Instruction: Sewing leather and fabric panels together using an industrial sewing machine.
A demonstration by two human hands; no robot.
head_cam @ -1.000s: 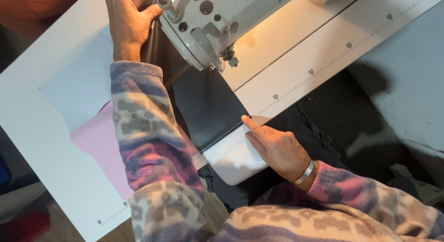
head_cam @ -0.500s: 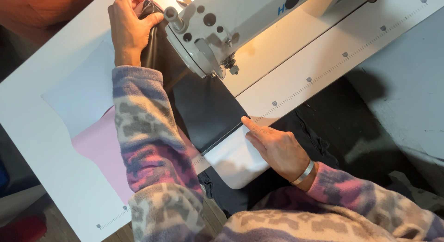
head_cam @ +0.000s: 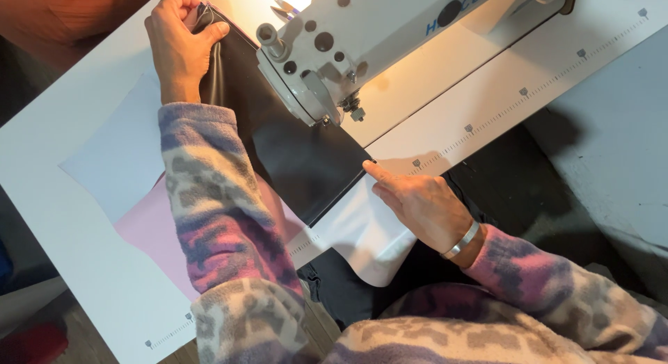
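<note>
- White table (head_cam: 83, 280) with ruler marks along its edge fills most of the frame, running from lower left to upper right.
- Above it, at top centre, sits a white sewing machine (head_cam: 376, 37).
- Black fabric (head_cam: 299, 155) lies in a long strip from upper left to centre, passing under the machine's needle.
- Pale pink sheet (head_cam: 149, 232) and white sheet (head_cam: 111, 162) lie at centre left.
- Left hand (head_cam: 177, 41), upper left, is clenched on the fabric's far end.
- Right hand (head_cam: 424, 207), right of centre, lies flat and unclenched, its forefinger touching the fabric's near corner.
- Silver bracelet (head_cam: 463, 240) circles that wrist.
</note>
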